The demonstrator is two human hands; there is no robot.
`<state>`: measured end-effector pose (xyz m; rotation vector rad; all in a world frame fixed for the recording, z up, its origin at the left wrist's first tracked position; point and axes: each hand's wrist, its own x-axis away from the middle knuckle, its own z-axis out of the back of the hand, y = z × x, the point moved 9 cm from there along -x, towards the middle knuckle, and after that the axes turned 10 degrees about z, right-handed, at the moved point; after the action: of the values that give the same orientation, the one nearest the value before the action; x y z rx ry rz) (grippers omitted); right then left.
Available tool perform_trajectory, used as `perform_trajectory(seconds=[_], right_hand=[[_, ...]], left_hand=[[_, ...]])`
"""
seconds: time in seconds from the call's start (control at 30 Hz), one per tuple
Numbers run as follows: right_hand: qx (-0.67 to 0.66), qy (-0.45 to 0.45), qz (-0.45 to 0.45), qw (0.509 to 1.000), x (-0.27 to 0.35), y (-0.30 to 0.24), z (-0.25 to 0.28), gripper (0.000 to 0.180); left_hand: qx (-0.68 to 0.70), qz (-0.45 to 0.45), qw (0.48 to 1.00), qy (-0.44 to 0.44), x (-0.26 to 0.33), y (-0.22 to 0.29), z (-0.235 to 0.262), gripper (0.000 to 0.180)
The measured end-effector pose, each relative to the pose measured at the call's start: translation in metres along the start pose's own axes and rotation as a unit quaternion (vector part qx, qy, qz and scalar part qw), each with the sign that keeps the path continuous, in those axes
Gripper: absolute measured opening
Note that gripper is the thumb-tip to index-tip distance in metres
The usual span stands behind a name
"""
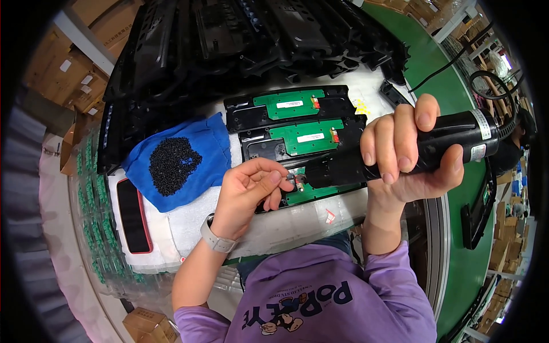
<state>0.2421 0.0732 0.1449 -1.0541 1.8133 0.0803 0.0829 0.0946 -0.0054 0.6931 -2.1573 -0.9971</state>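
Observation:
My right hand [400,146] is wrapped round a thick black corded electric screwdriver [457,143]. The tool lies nearly level, its narrower front end pointing left over the nearest green circuit board [315,195]. Beside that front end, my left hand [254,186] has thumb and fingers pinched together close to a small connector on the board; what they hold is too small to make out. Farther back, a second green board [309,138] and a third green board [284,105] sit in long black plastic panels [246,117]. Each has a white label and a small red-and-white connector.
Left of the panels, a blue cloth [214,137] bears a heap of small black screws [171,166]. A red-edged phone [132,217] lies nearer me. Black plastic housings [246,40] are stacked at the back. Bagged green boards [94,211] line the left edge.

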Motion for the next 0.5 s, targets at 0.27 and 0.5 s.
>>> perform_trajectory(seconds=[0.27,0.5], right_hand=[[-0.013,0.010,-0.006,1.000,0.0031,0.0023,0.0041,0.045],[-0.051,0.006,-0.054,0.997,0.0071,0.0085,0.0033,0.043]], left_hand=[[-0.042,0.023,0.999,-0.021,0.0013,-0.0025,-0.0040,0.013],[-0.110,0.035,0.993,-0.025,0.0031,-0.0036,-0.0104,0.014]])
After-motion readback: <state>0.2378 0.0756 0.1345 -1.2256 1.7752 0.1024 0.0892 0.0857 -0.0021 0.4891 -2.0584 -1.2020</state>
